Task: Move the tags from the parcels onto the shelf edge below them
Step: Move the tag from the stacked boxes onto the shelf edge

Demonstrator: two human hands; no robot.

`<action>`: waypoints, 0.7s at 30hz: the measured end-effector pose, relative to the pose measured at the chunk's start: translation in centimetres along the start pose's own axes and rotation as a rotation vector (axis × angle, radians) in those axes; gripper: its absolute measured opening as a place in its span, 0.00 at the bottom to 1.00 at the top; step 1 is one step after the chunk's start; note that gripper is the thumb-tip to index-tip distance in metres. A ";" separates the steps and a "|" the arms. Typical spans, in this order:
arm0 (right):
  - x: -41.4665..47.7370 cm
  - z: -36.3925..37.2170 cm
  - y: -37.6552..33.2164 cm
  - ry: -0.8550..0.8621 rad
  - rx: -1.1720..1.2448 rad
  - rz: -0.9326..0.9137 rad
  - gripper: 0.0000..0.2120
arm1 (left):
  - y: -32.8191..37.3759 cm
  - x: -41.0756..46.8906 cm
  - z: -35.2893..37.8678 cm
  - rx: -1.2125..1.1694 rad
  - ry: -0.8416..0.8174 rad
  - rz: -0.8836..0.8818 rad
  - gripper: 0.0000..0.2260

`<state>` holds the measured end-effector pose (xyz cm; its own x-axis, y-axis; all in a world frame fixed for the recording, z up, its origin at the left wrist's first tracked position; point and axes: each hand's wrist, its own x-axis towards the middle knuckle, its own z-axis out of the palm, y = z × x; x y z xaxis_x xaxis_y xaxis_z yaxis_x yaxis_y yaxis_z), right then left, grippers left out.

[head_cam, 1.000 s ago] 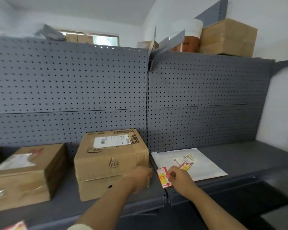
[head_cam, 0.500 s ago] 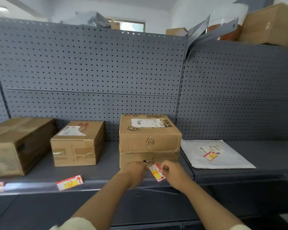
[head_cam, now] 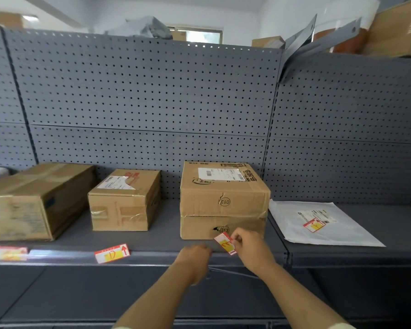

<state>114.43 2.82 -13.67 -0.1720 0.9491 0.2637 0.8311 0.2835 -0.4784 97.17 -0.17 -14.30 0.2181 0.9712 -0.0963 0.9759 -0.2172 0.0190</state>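
My right hand (head_cam: 252,248) pinches a red, white and yellow tag (head_cam: 225,243) in front of the lower face of the cardboard parcel marked 013 (head_cam: 223,200). My left hand (head_cam: 195,254) hovers just left of the tag at the grey shelf edge (head_cam: 157,257), fingers curled, its grip blurred. Another tag (head_cam: 112,253) sticks on the shelf edge below a smaller parcel (head_cam: 124,200). A third tag (head_cam: 8,253) sits on the edge below the large left parcel (head_cam: 33,200). A white mailer (head_cam: 318,224) on the right shelf carries its own tag (head_cam: 314,224).
A grey pegboard wall (head_cam: 152,103) backs the shelf. More boxes (head_cam: 394,29) and bent grey panels (head_cam: 318,41) lie on top of the unit. A lower shelf (head_cam: 105,293) runs below the edge.
The view has swung left and stepped back, bringing the two left parcels and their edge tags into sight. My right hand carried the tag from the mailer side to the front of parcel 013.
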 end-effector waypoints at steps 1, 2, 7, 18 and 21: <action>0.1 0.1 0.1 0.001 0.002 0.001 0.04 | -0.1 0.1 0.2 0.003 0.009 0.000 0.18; 0.2 0.3 0.1 0.001 0.003 -0.002 0.04 | -0.2 0.1 0.3 0.005 0.015 0.000 0.18; 0.5 1.0 0.5 -0.018 -0.008 -0.009 0.03 | -0.6 0.6 0.8 -0.024 0.019 -0.006 0.19; 1.3 0.9 0.7 -0.028 0.025 -0.008 0.03 | -0.6 1.1 1.0 -0.037 0.036 -0.039 0.17; 1.2 1.1 0.7 -0.041 0.022 -0.016 0.03 | -0.2 1.3 1.0 -0.036 0.053 -0.061 0.17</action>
<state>114.22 4.28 -14.61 -0.2072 0.9491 0.2372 0.8162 0.3014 -0.4929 97.27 1.04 -15.38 0.1575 0.9865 -0.0450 0.9866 -0.1552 0.0503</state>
